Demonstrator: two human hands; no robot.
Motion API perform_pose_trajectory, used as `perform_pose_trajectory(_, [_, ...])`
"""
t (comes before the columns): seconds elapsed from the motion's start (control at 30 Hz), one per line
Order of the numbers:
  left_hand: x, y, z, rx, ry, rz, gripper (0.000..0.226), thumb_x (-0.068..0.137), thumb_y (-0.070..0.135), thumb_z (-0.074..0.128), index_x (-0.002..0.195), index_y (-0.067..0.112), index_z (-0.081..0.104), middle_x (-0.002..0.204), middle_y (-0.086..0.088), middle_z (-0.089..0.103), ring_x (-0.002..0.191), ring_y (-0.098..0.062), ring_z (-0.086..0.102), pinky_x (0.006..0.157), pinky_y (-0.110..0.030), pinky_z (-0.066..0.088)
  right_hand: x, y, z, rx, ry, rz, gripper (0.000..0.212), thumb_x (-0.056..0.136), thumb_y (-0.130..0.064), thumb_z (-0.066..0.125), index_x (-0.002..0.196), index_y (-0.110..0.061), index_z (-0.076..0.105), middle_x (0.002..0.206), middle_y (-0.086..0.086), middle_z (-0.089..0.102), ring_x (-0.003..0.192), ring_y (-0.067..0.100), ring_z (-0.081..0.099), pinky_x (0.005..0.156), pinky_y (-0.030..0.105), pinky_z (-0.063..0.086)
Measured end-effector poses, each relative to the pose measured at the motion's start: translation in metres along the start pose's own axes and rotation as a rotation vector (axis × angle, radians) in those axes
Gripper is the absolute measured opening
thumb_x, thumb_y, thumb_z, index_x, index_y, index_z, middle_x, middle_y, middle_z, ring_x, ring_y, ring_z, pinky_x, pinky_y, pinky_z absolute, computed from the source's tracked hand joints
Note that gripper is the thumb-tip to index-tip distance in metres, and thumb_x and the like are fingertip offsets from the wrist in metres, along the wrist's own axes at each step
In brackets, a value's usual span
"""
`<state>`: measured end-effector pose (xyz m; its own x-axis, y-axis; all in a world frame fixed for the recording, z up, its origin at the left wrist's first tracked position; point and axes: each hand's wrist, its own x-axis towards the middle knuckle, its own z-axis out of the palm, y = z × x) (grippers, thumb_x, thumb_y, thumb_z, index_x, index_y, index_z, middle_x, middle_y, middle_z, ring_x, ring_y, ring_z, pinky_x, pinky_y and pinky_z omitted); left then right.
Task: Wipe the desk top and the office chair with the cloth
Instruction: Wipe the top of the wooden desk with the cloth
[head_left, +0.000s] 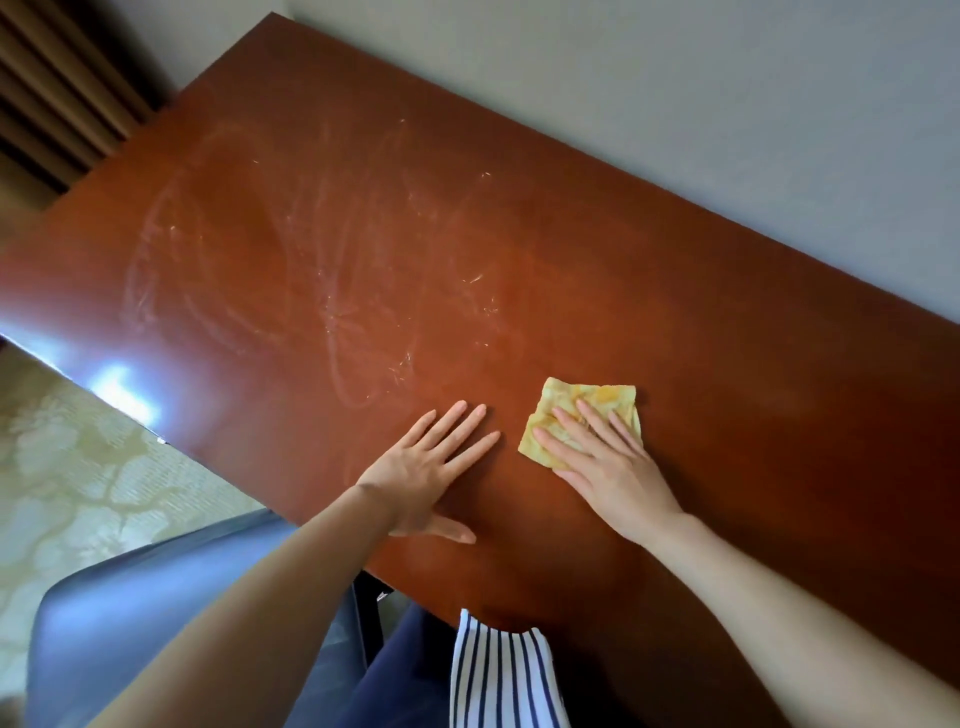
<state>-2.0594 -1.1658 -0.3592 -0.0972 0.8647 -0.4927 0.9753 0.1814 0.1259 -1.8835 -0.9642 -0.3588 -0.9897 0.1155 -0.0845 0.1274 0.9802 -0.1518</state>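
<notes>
A reddish-brown wooden desk top (519, 249) fills most of the head view, with pale smear marks across its left and middle. A folded yellow cloth (597, 402) lies flat on the desk near its front edge. My right hand (602, 457) presses flat on the cloth, fingers spread over it. My left hand (431, 467) rests palm down on the bare wood just left of the cloth, fingers apart and holding nothing. The dark blue-grey office chair (156, 613) stands at the lower left, partly under my left forearm.
A grey wall (675, 93) runs along the desk's far edge. Brown curtains (57, 88) hang at the upper left. Patterned pale carpet (78, 467) lies left of the desk. A striped garment (498, 675) and dark trousers show at the bottom.
</notes>
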Motion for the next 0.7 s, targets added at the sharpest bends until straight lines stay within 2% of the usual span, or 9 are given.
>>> perform_pose_trajectory(0.1, [0.001, 0.002, 0.011, -0.085, 0.102, -0.037, 0.095, 0.078, 0.085, 0.015, 0.141, 0.035, -0.033, 0.148, 0.006, -0.042, 0.137, -0.018, -0.037, 0.115, -0.044, -0.018, 0.022, 0.018, -0.001, 0.002, 0.032, -0.063, 0.060, 0.079, -0.025, 0.074, 0.135, -0.026, 0.051, 0.141, 0.003, 0.050, 0.134, 0.030, 0.041, 0.106, 0.053, 0.036])
perform_pose_trajectory(0.2, [0.001, 0.005, 0.013, -0.122, 0.238, -0.057, 0.076, 0.091, 0.071, 0.020, 0.151, 0.034, -0.007, 0.159, 0.003, -0.012, 0.147, -0.021, -0.010, 0.118, -0.046, 0.001, 0.054, 0.034, -0.007, -0.012, 0.018, -0.089, 0.059, 0.083, -0.024, 0.071, 0.137, -0.026, 0.049, 0.142, 0.003, 0.049, 0.135, 0.029, 0.040, 0.109, 0.050, 0.032])
perform_pose_trajectory(0.27, [0.002, 0.005, 0.014, -0.131, 0.288, -0.056, 0.072, 0.093, 0.066, 0.027, 0.153, 0.031, 0.006, 0.160, 0.000, 0.004, 0.147, -0.024, 0.004, 0.116, -0.045, 0.007, 0.082, 0.045, -0.012, 0.004, -0.015, -0.071, 0.055, 0.089, -0.025, 0.064, 0.140, -0.029, 0.044, 0.146, 0.002, 0.044, 0.138, 0.027, 0.034, 0.112, 0.046, 0.025])
perform_pose_trajectory(0.37, [0.004, 0.004, 0.019, -0.127, 0.338, -0.045, 0.072, 0.093, 0.065, 0.029, 0.153, 0.030, 0.010, 0.160, 0.000, 0.006, 0.147, -0.022, 0.004, 0.116, -0.044, 0.005, 0.133, 0.061, -0.025, 0.025, -0.092, 0.024, 0.050, 0.099, -0.032, 0.045, 0.146, -0.035, 0.029, 0.154, -0.003, 0.030, 0.145, 0.022, 0.018, 0.116, 0.042, 0.015])
perform_pose_trajectory(0.43, [0.005, 0.002, 0.021, -0.124, 0.341, -0.049, 0.072, 0.092, 0.065, 0.030, 0.153, 0.030, 0.011, 0.160, 0.000, 0.006, 0.147, -0.021, 0.003, 0.117, -0.043, 0.004, 0.171, 0.071, -0.034, 0.057, -0.120, 0.105, 0.049, 0.101, -0.036, 0.037, 0.148, -0.036, 0.023, 0.156, -0.003, 0.023, 0.146, 0.022, 0.013, 0.117, 0.042, 0.015])
perform_pose_trajectory(0.6, [0.005, 0.004, 0.022, -0.131, 0.338, -0.059, 0.073, 0.092, 0.065, 0.032, 0.152, 0.030, 0.013, 0.160, 0.000, 0.008, 0.147, -0.021, 0.002, 0.117, -0.043, 0.002, 0.233, 0.068, -0.041, 0.096, -0.148, 0.330, 0.048, 0.103, -0.033, 0.030, 0.150, -0.031, 0.020, 0.158, 0.002, 0.019, 0.145, 0.032, 0.011, 0.115, 0.050, 0.019])
perform_pose_trajectory(0.7, [0.005, 0.003, 0.022, -0.139, 0.337, -0.061, 0.072, 0.092, 0.065, 0.031, 0.152, 0.030, 0.012, 0.160, 0.000, 0.008, 0.148, -0.021, 0.001, 0.117, -0.043, 0.002, 0.232, 0.052, -0.036, 0.094, -0.140, 0.316, 0.049, 0.103, -0.031, 0.031, 0.150, -0.032, 0.019, 0.157, 0.000, 0.021, 0.145, 0.033, 0.009, 0.114, 0.054, 0.017])
